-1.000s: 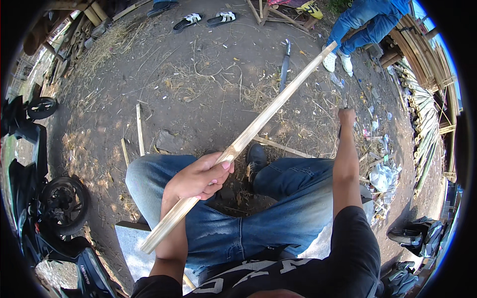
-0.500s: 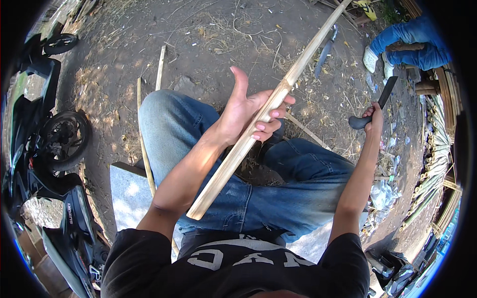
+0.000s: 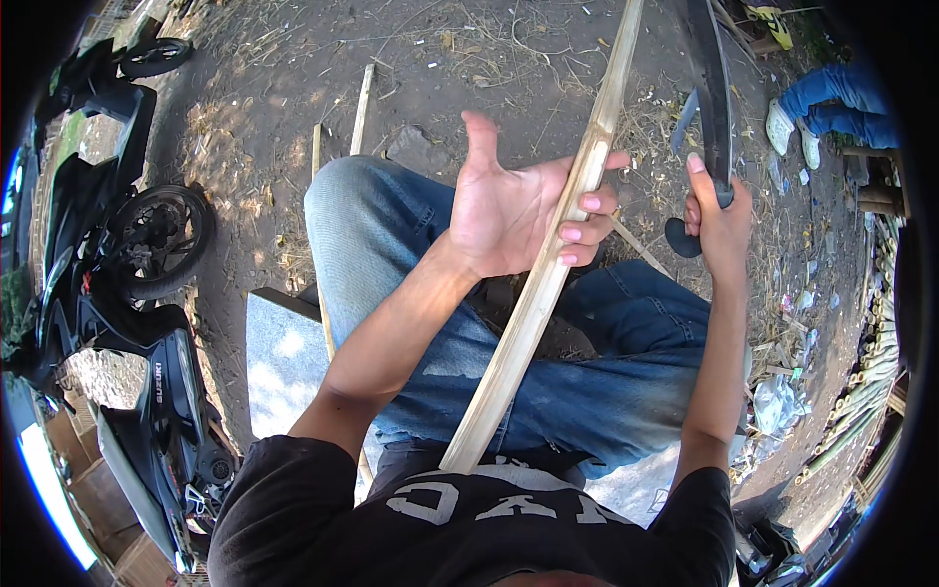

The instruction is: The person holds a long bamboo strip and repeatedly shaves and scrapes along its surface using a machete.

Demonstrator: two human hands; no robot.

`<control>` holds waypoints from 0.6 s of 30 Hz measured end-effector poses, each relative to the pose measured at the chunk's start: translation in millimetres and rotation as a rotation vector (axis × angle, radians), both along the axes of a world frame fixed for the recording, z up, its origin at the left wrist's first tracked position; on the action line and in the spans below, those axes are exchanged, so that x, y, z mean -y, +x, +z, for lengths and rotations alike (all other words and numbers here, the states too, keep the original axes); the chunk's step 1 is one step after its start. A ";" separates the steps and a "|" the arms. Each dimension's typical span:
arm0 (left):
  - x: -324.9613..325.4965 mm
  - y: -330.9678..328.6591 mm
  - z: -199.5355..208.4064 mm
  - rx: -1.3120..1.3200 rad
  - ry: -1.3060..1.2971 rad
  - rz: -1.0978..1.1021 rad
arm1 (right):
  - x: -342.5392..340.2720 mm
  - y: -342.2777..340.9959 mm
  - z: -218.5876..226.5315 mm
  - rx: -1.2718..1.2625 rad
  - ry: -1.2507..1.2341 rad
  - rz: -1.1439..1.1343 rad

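Cradling pale split bamboo strip, left hand.

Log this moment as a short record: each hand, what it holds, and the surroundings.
left hand: palm up, fingers curled loosely round a long split bamboo strip
right hand: closed on the handle of a long dark blade, raised beside the strip
posture: seated, blue jeans
ground: dirt with dry scraps
left side: parked black motorcycle
upper right: another person's legs
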State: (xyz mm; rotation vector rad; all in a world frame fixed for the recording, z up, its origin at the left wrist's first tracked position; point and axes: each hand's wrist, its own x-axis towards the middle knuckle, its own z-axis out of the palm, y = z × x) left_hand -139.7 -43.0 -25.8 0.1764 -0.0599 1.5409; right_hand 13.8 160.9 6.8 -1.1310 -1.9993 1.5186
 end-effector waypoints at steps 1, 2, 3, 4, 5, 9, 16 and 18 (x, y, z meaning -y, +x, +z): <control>0.6 -1.0 0.1 -0.020 0.003 0.018 | 6.8 -3.2 -1.6 -0.017 -0.066 0.010; 1.3 -1.9 0.4 -0.040 0.006 0.035 | 13.1 -5.6 -2.1 -0.016 -0.069 0.011; 2.6 -3.1 0.8 -0.039 0.004 0.037 | 18.9 -8.1 -2.5 -0.056 -0.114 0.050; 4.2 -4.7 1.5 -0.045 -0.001 0.046 | 23.3 -9.8 -3.0 -0.095 -0.160 0.089; 5.6 -6.0 2.2 -0.051 -0.006 0.055 | 26.2 -10.8 -4.5 -0.109 -0.166 0.100; 5.2 -7.2 1.4 -0.080 -0.045 0.063 | 36.0 -10.0 -2.1 0.000 0.216 0.222; 9.5 -19.8 -1.1 -0.027 -0.119 0.095 | -3.4 11.8 17.6 0.140 0.790 0.476; 9.6 -29.8 0.2 0.005 -0.138 0.116 | -22.8 27.4 16.8 0.120 0.890 0.491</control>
